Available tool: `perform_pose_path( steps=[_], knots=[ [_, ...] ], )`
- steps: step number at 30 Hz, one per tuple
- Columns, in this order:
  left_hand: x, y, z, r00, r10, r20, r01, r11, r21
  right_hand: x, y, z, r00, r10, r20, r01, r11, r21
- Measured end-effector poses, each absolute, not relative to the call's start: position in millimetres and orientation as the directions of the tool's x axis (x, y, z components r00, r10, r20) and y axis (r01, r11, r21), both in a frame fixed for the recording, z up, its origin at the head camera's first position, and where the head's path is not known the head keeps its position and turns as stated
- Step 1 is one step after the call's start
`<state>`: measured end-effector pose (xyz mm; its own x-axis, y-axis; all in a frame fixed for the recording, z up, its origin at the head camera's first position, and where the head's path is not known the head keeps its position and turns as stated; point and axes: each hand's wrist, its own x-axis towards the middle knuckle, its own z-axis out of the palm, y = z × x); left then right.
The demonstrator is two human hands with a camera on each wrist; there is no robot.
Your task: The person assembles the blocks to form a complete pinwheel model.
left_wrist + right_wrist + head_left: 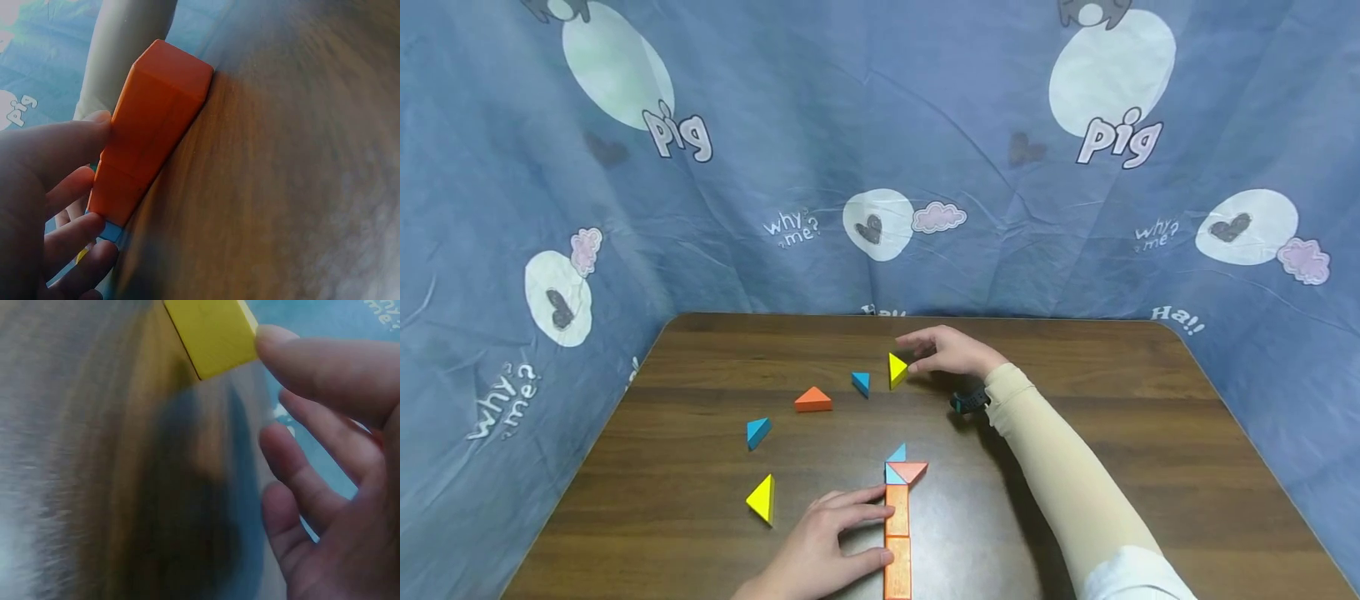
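Two orange rectangular blocks lie end to end in a column at the front middle of the table. Against their left side rest the fingertips and thumb of my left hand, fingers extended. Beyond the column's far end sit two small blue triangular blocks and an orange triangular block. Farther back, my right hand is beside a yellow triangular block. Its thumb tip appears to touch the block's edge in the right wrist view, while the other fingers stay off the yellow surface.
Left of the column, loose triangular blocks form an arc: a blue one, an orange one, another blue one and a yellow one. A dark watch-like band is at the right wrist. Blue printed cloth hangs behind the wooden table.
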<state>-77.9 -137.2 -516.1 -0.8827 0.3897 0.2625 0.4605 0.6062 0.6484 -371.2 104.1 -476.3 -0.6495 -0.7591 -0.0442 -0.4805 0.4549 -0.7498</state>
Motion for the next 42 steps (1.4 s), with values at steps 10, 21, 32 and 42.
perform_pose_path(
  steps=[10, 21, 32, 42],
  knots=[
    [-77.1, -136.1, -516.0, -0.885, 0.398, 0.24, 0.45, 0.608, 0.654, -379.8, 95.4, -479.2, -0.499, -0.858, -0.12, -0.466, 0.382, -0.798],
    [-77.0, -136.3, -514.8, -0.898, 0.393, 0.198, 0.417, 0.619, 0.665, -379.0, 93.9, -476.7, -0.5, -0.858, -0.121, -0.504, 0.401, -0.765],
    [-77.9, -135.9, -514.9, -0.896, 0.394, 0.205, 0.424, 0.62, 0.66, -381.0, 96.1, -474.3, -0.515, -0.842, -0.159, -0.522, 0.456, -0.721],
    [-77.4, -137.1, -514.8, -0.894, 0.391, 0.219, 0.431, 0.617, 0.658, -376.9, 98.2, -477.1, -0.532, -0.839, -0.114, -0.547, 0.444, -0.71]
  ],
)
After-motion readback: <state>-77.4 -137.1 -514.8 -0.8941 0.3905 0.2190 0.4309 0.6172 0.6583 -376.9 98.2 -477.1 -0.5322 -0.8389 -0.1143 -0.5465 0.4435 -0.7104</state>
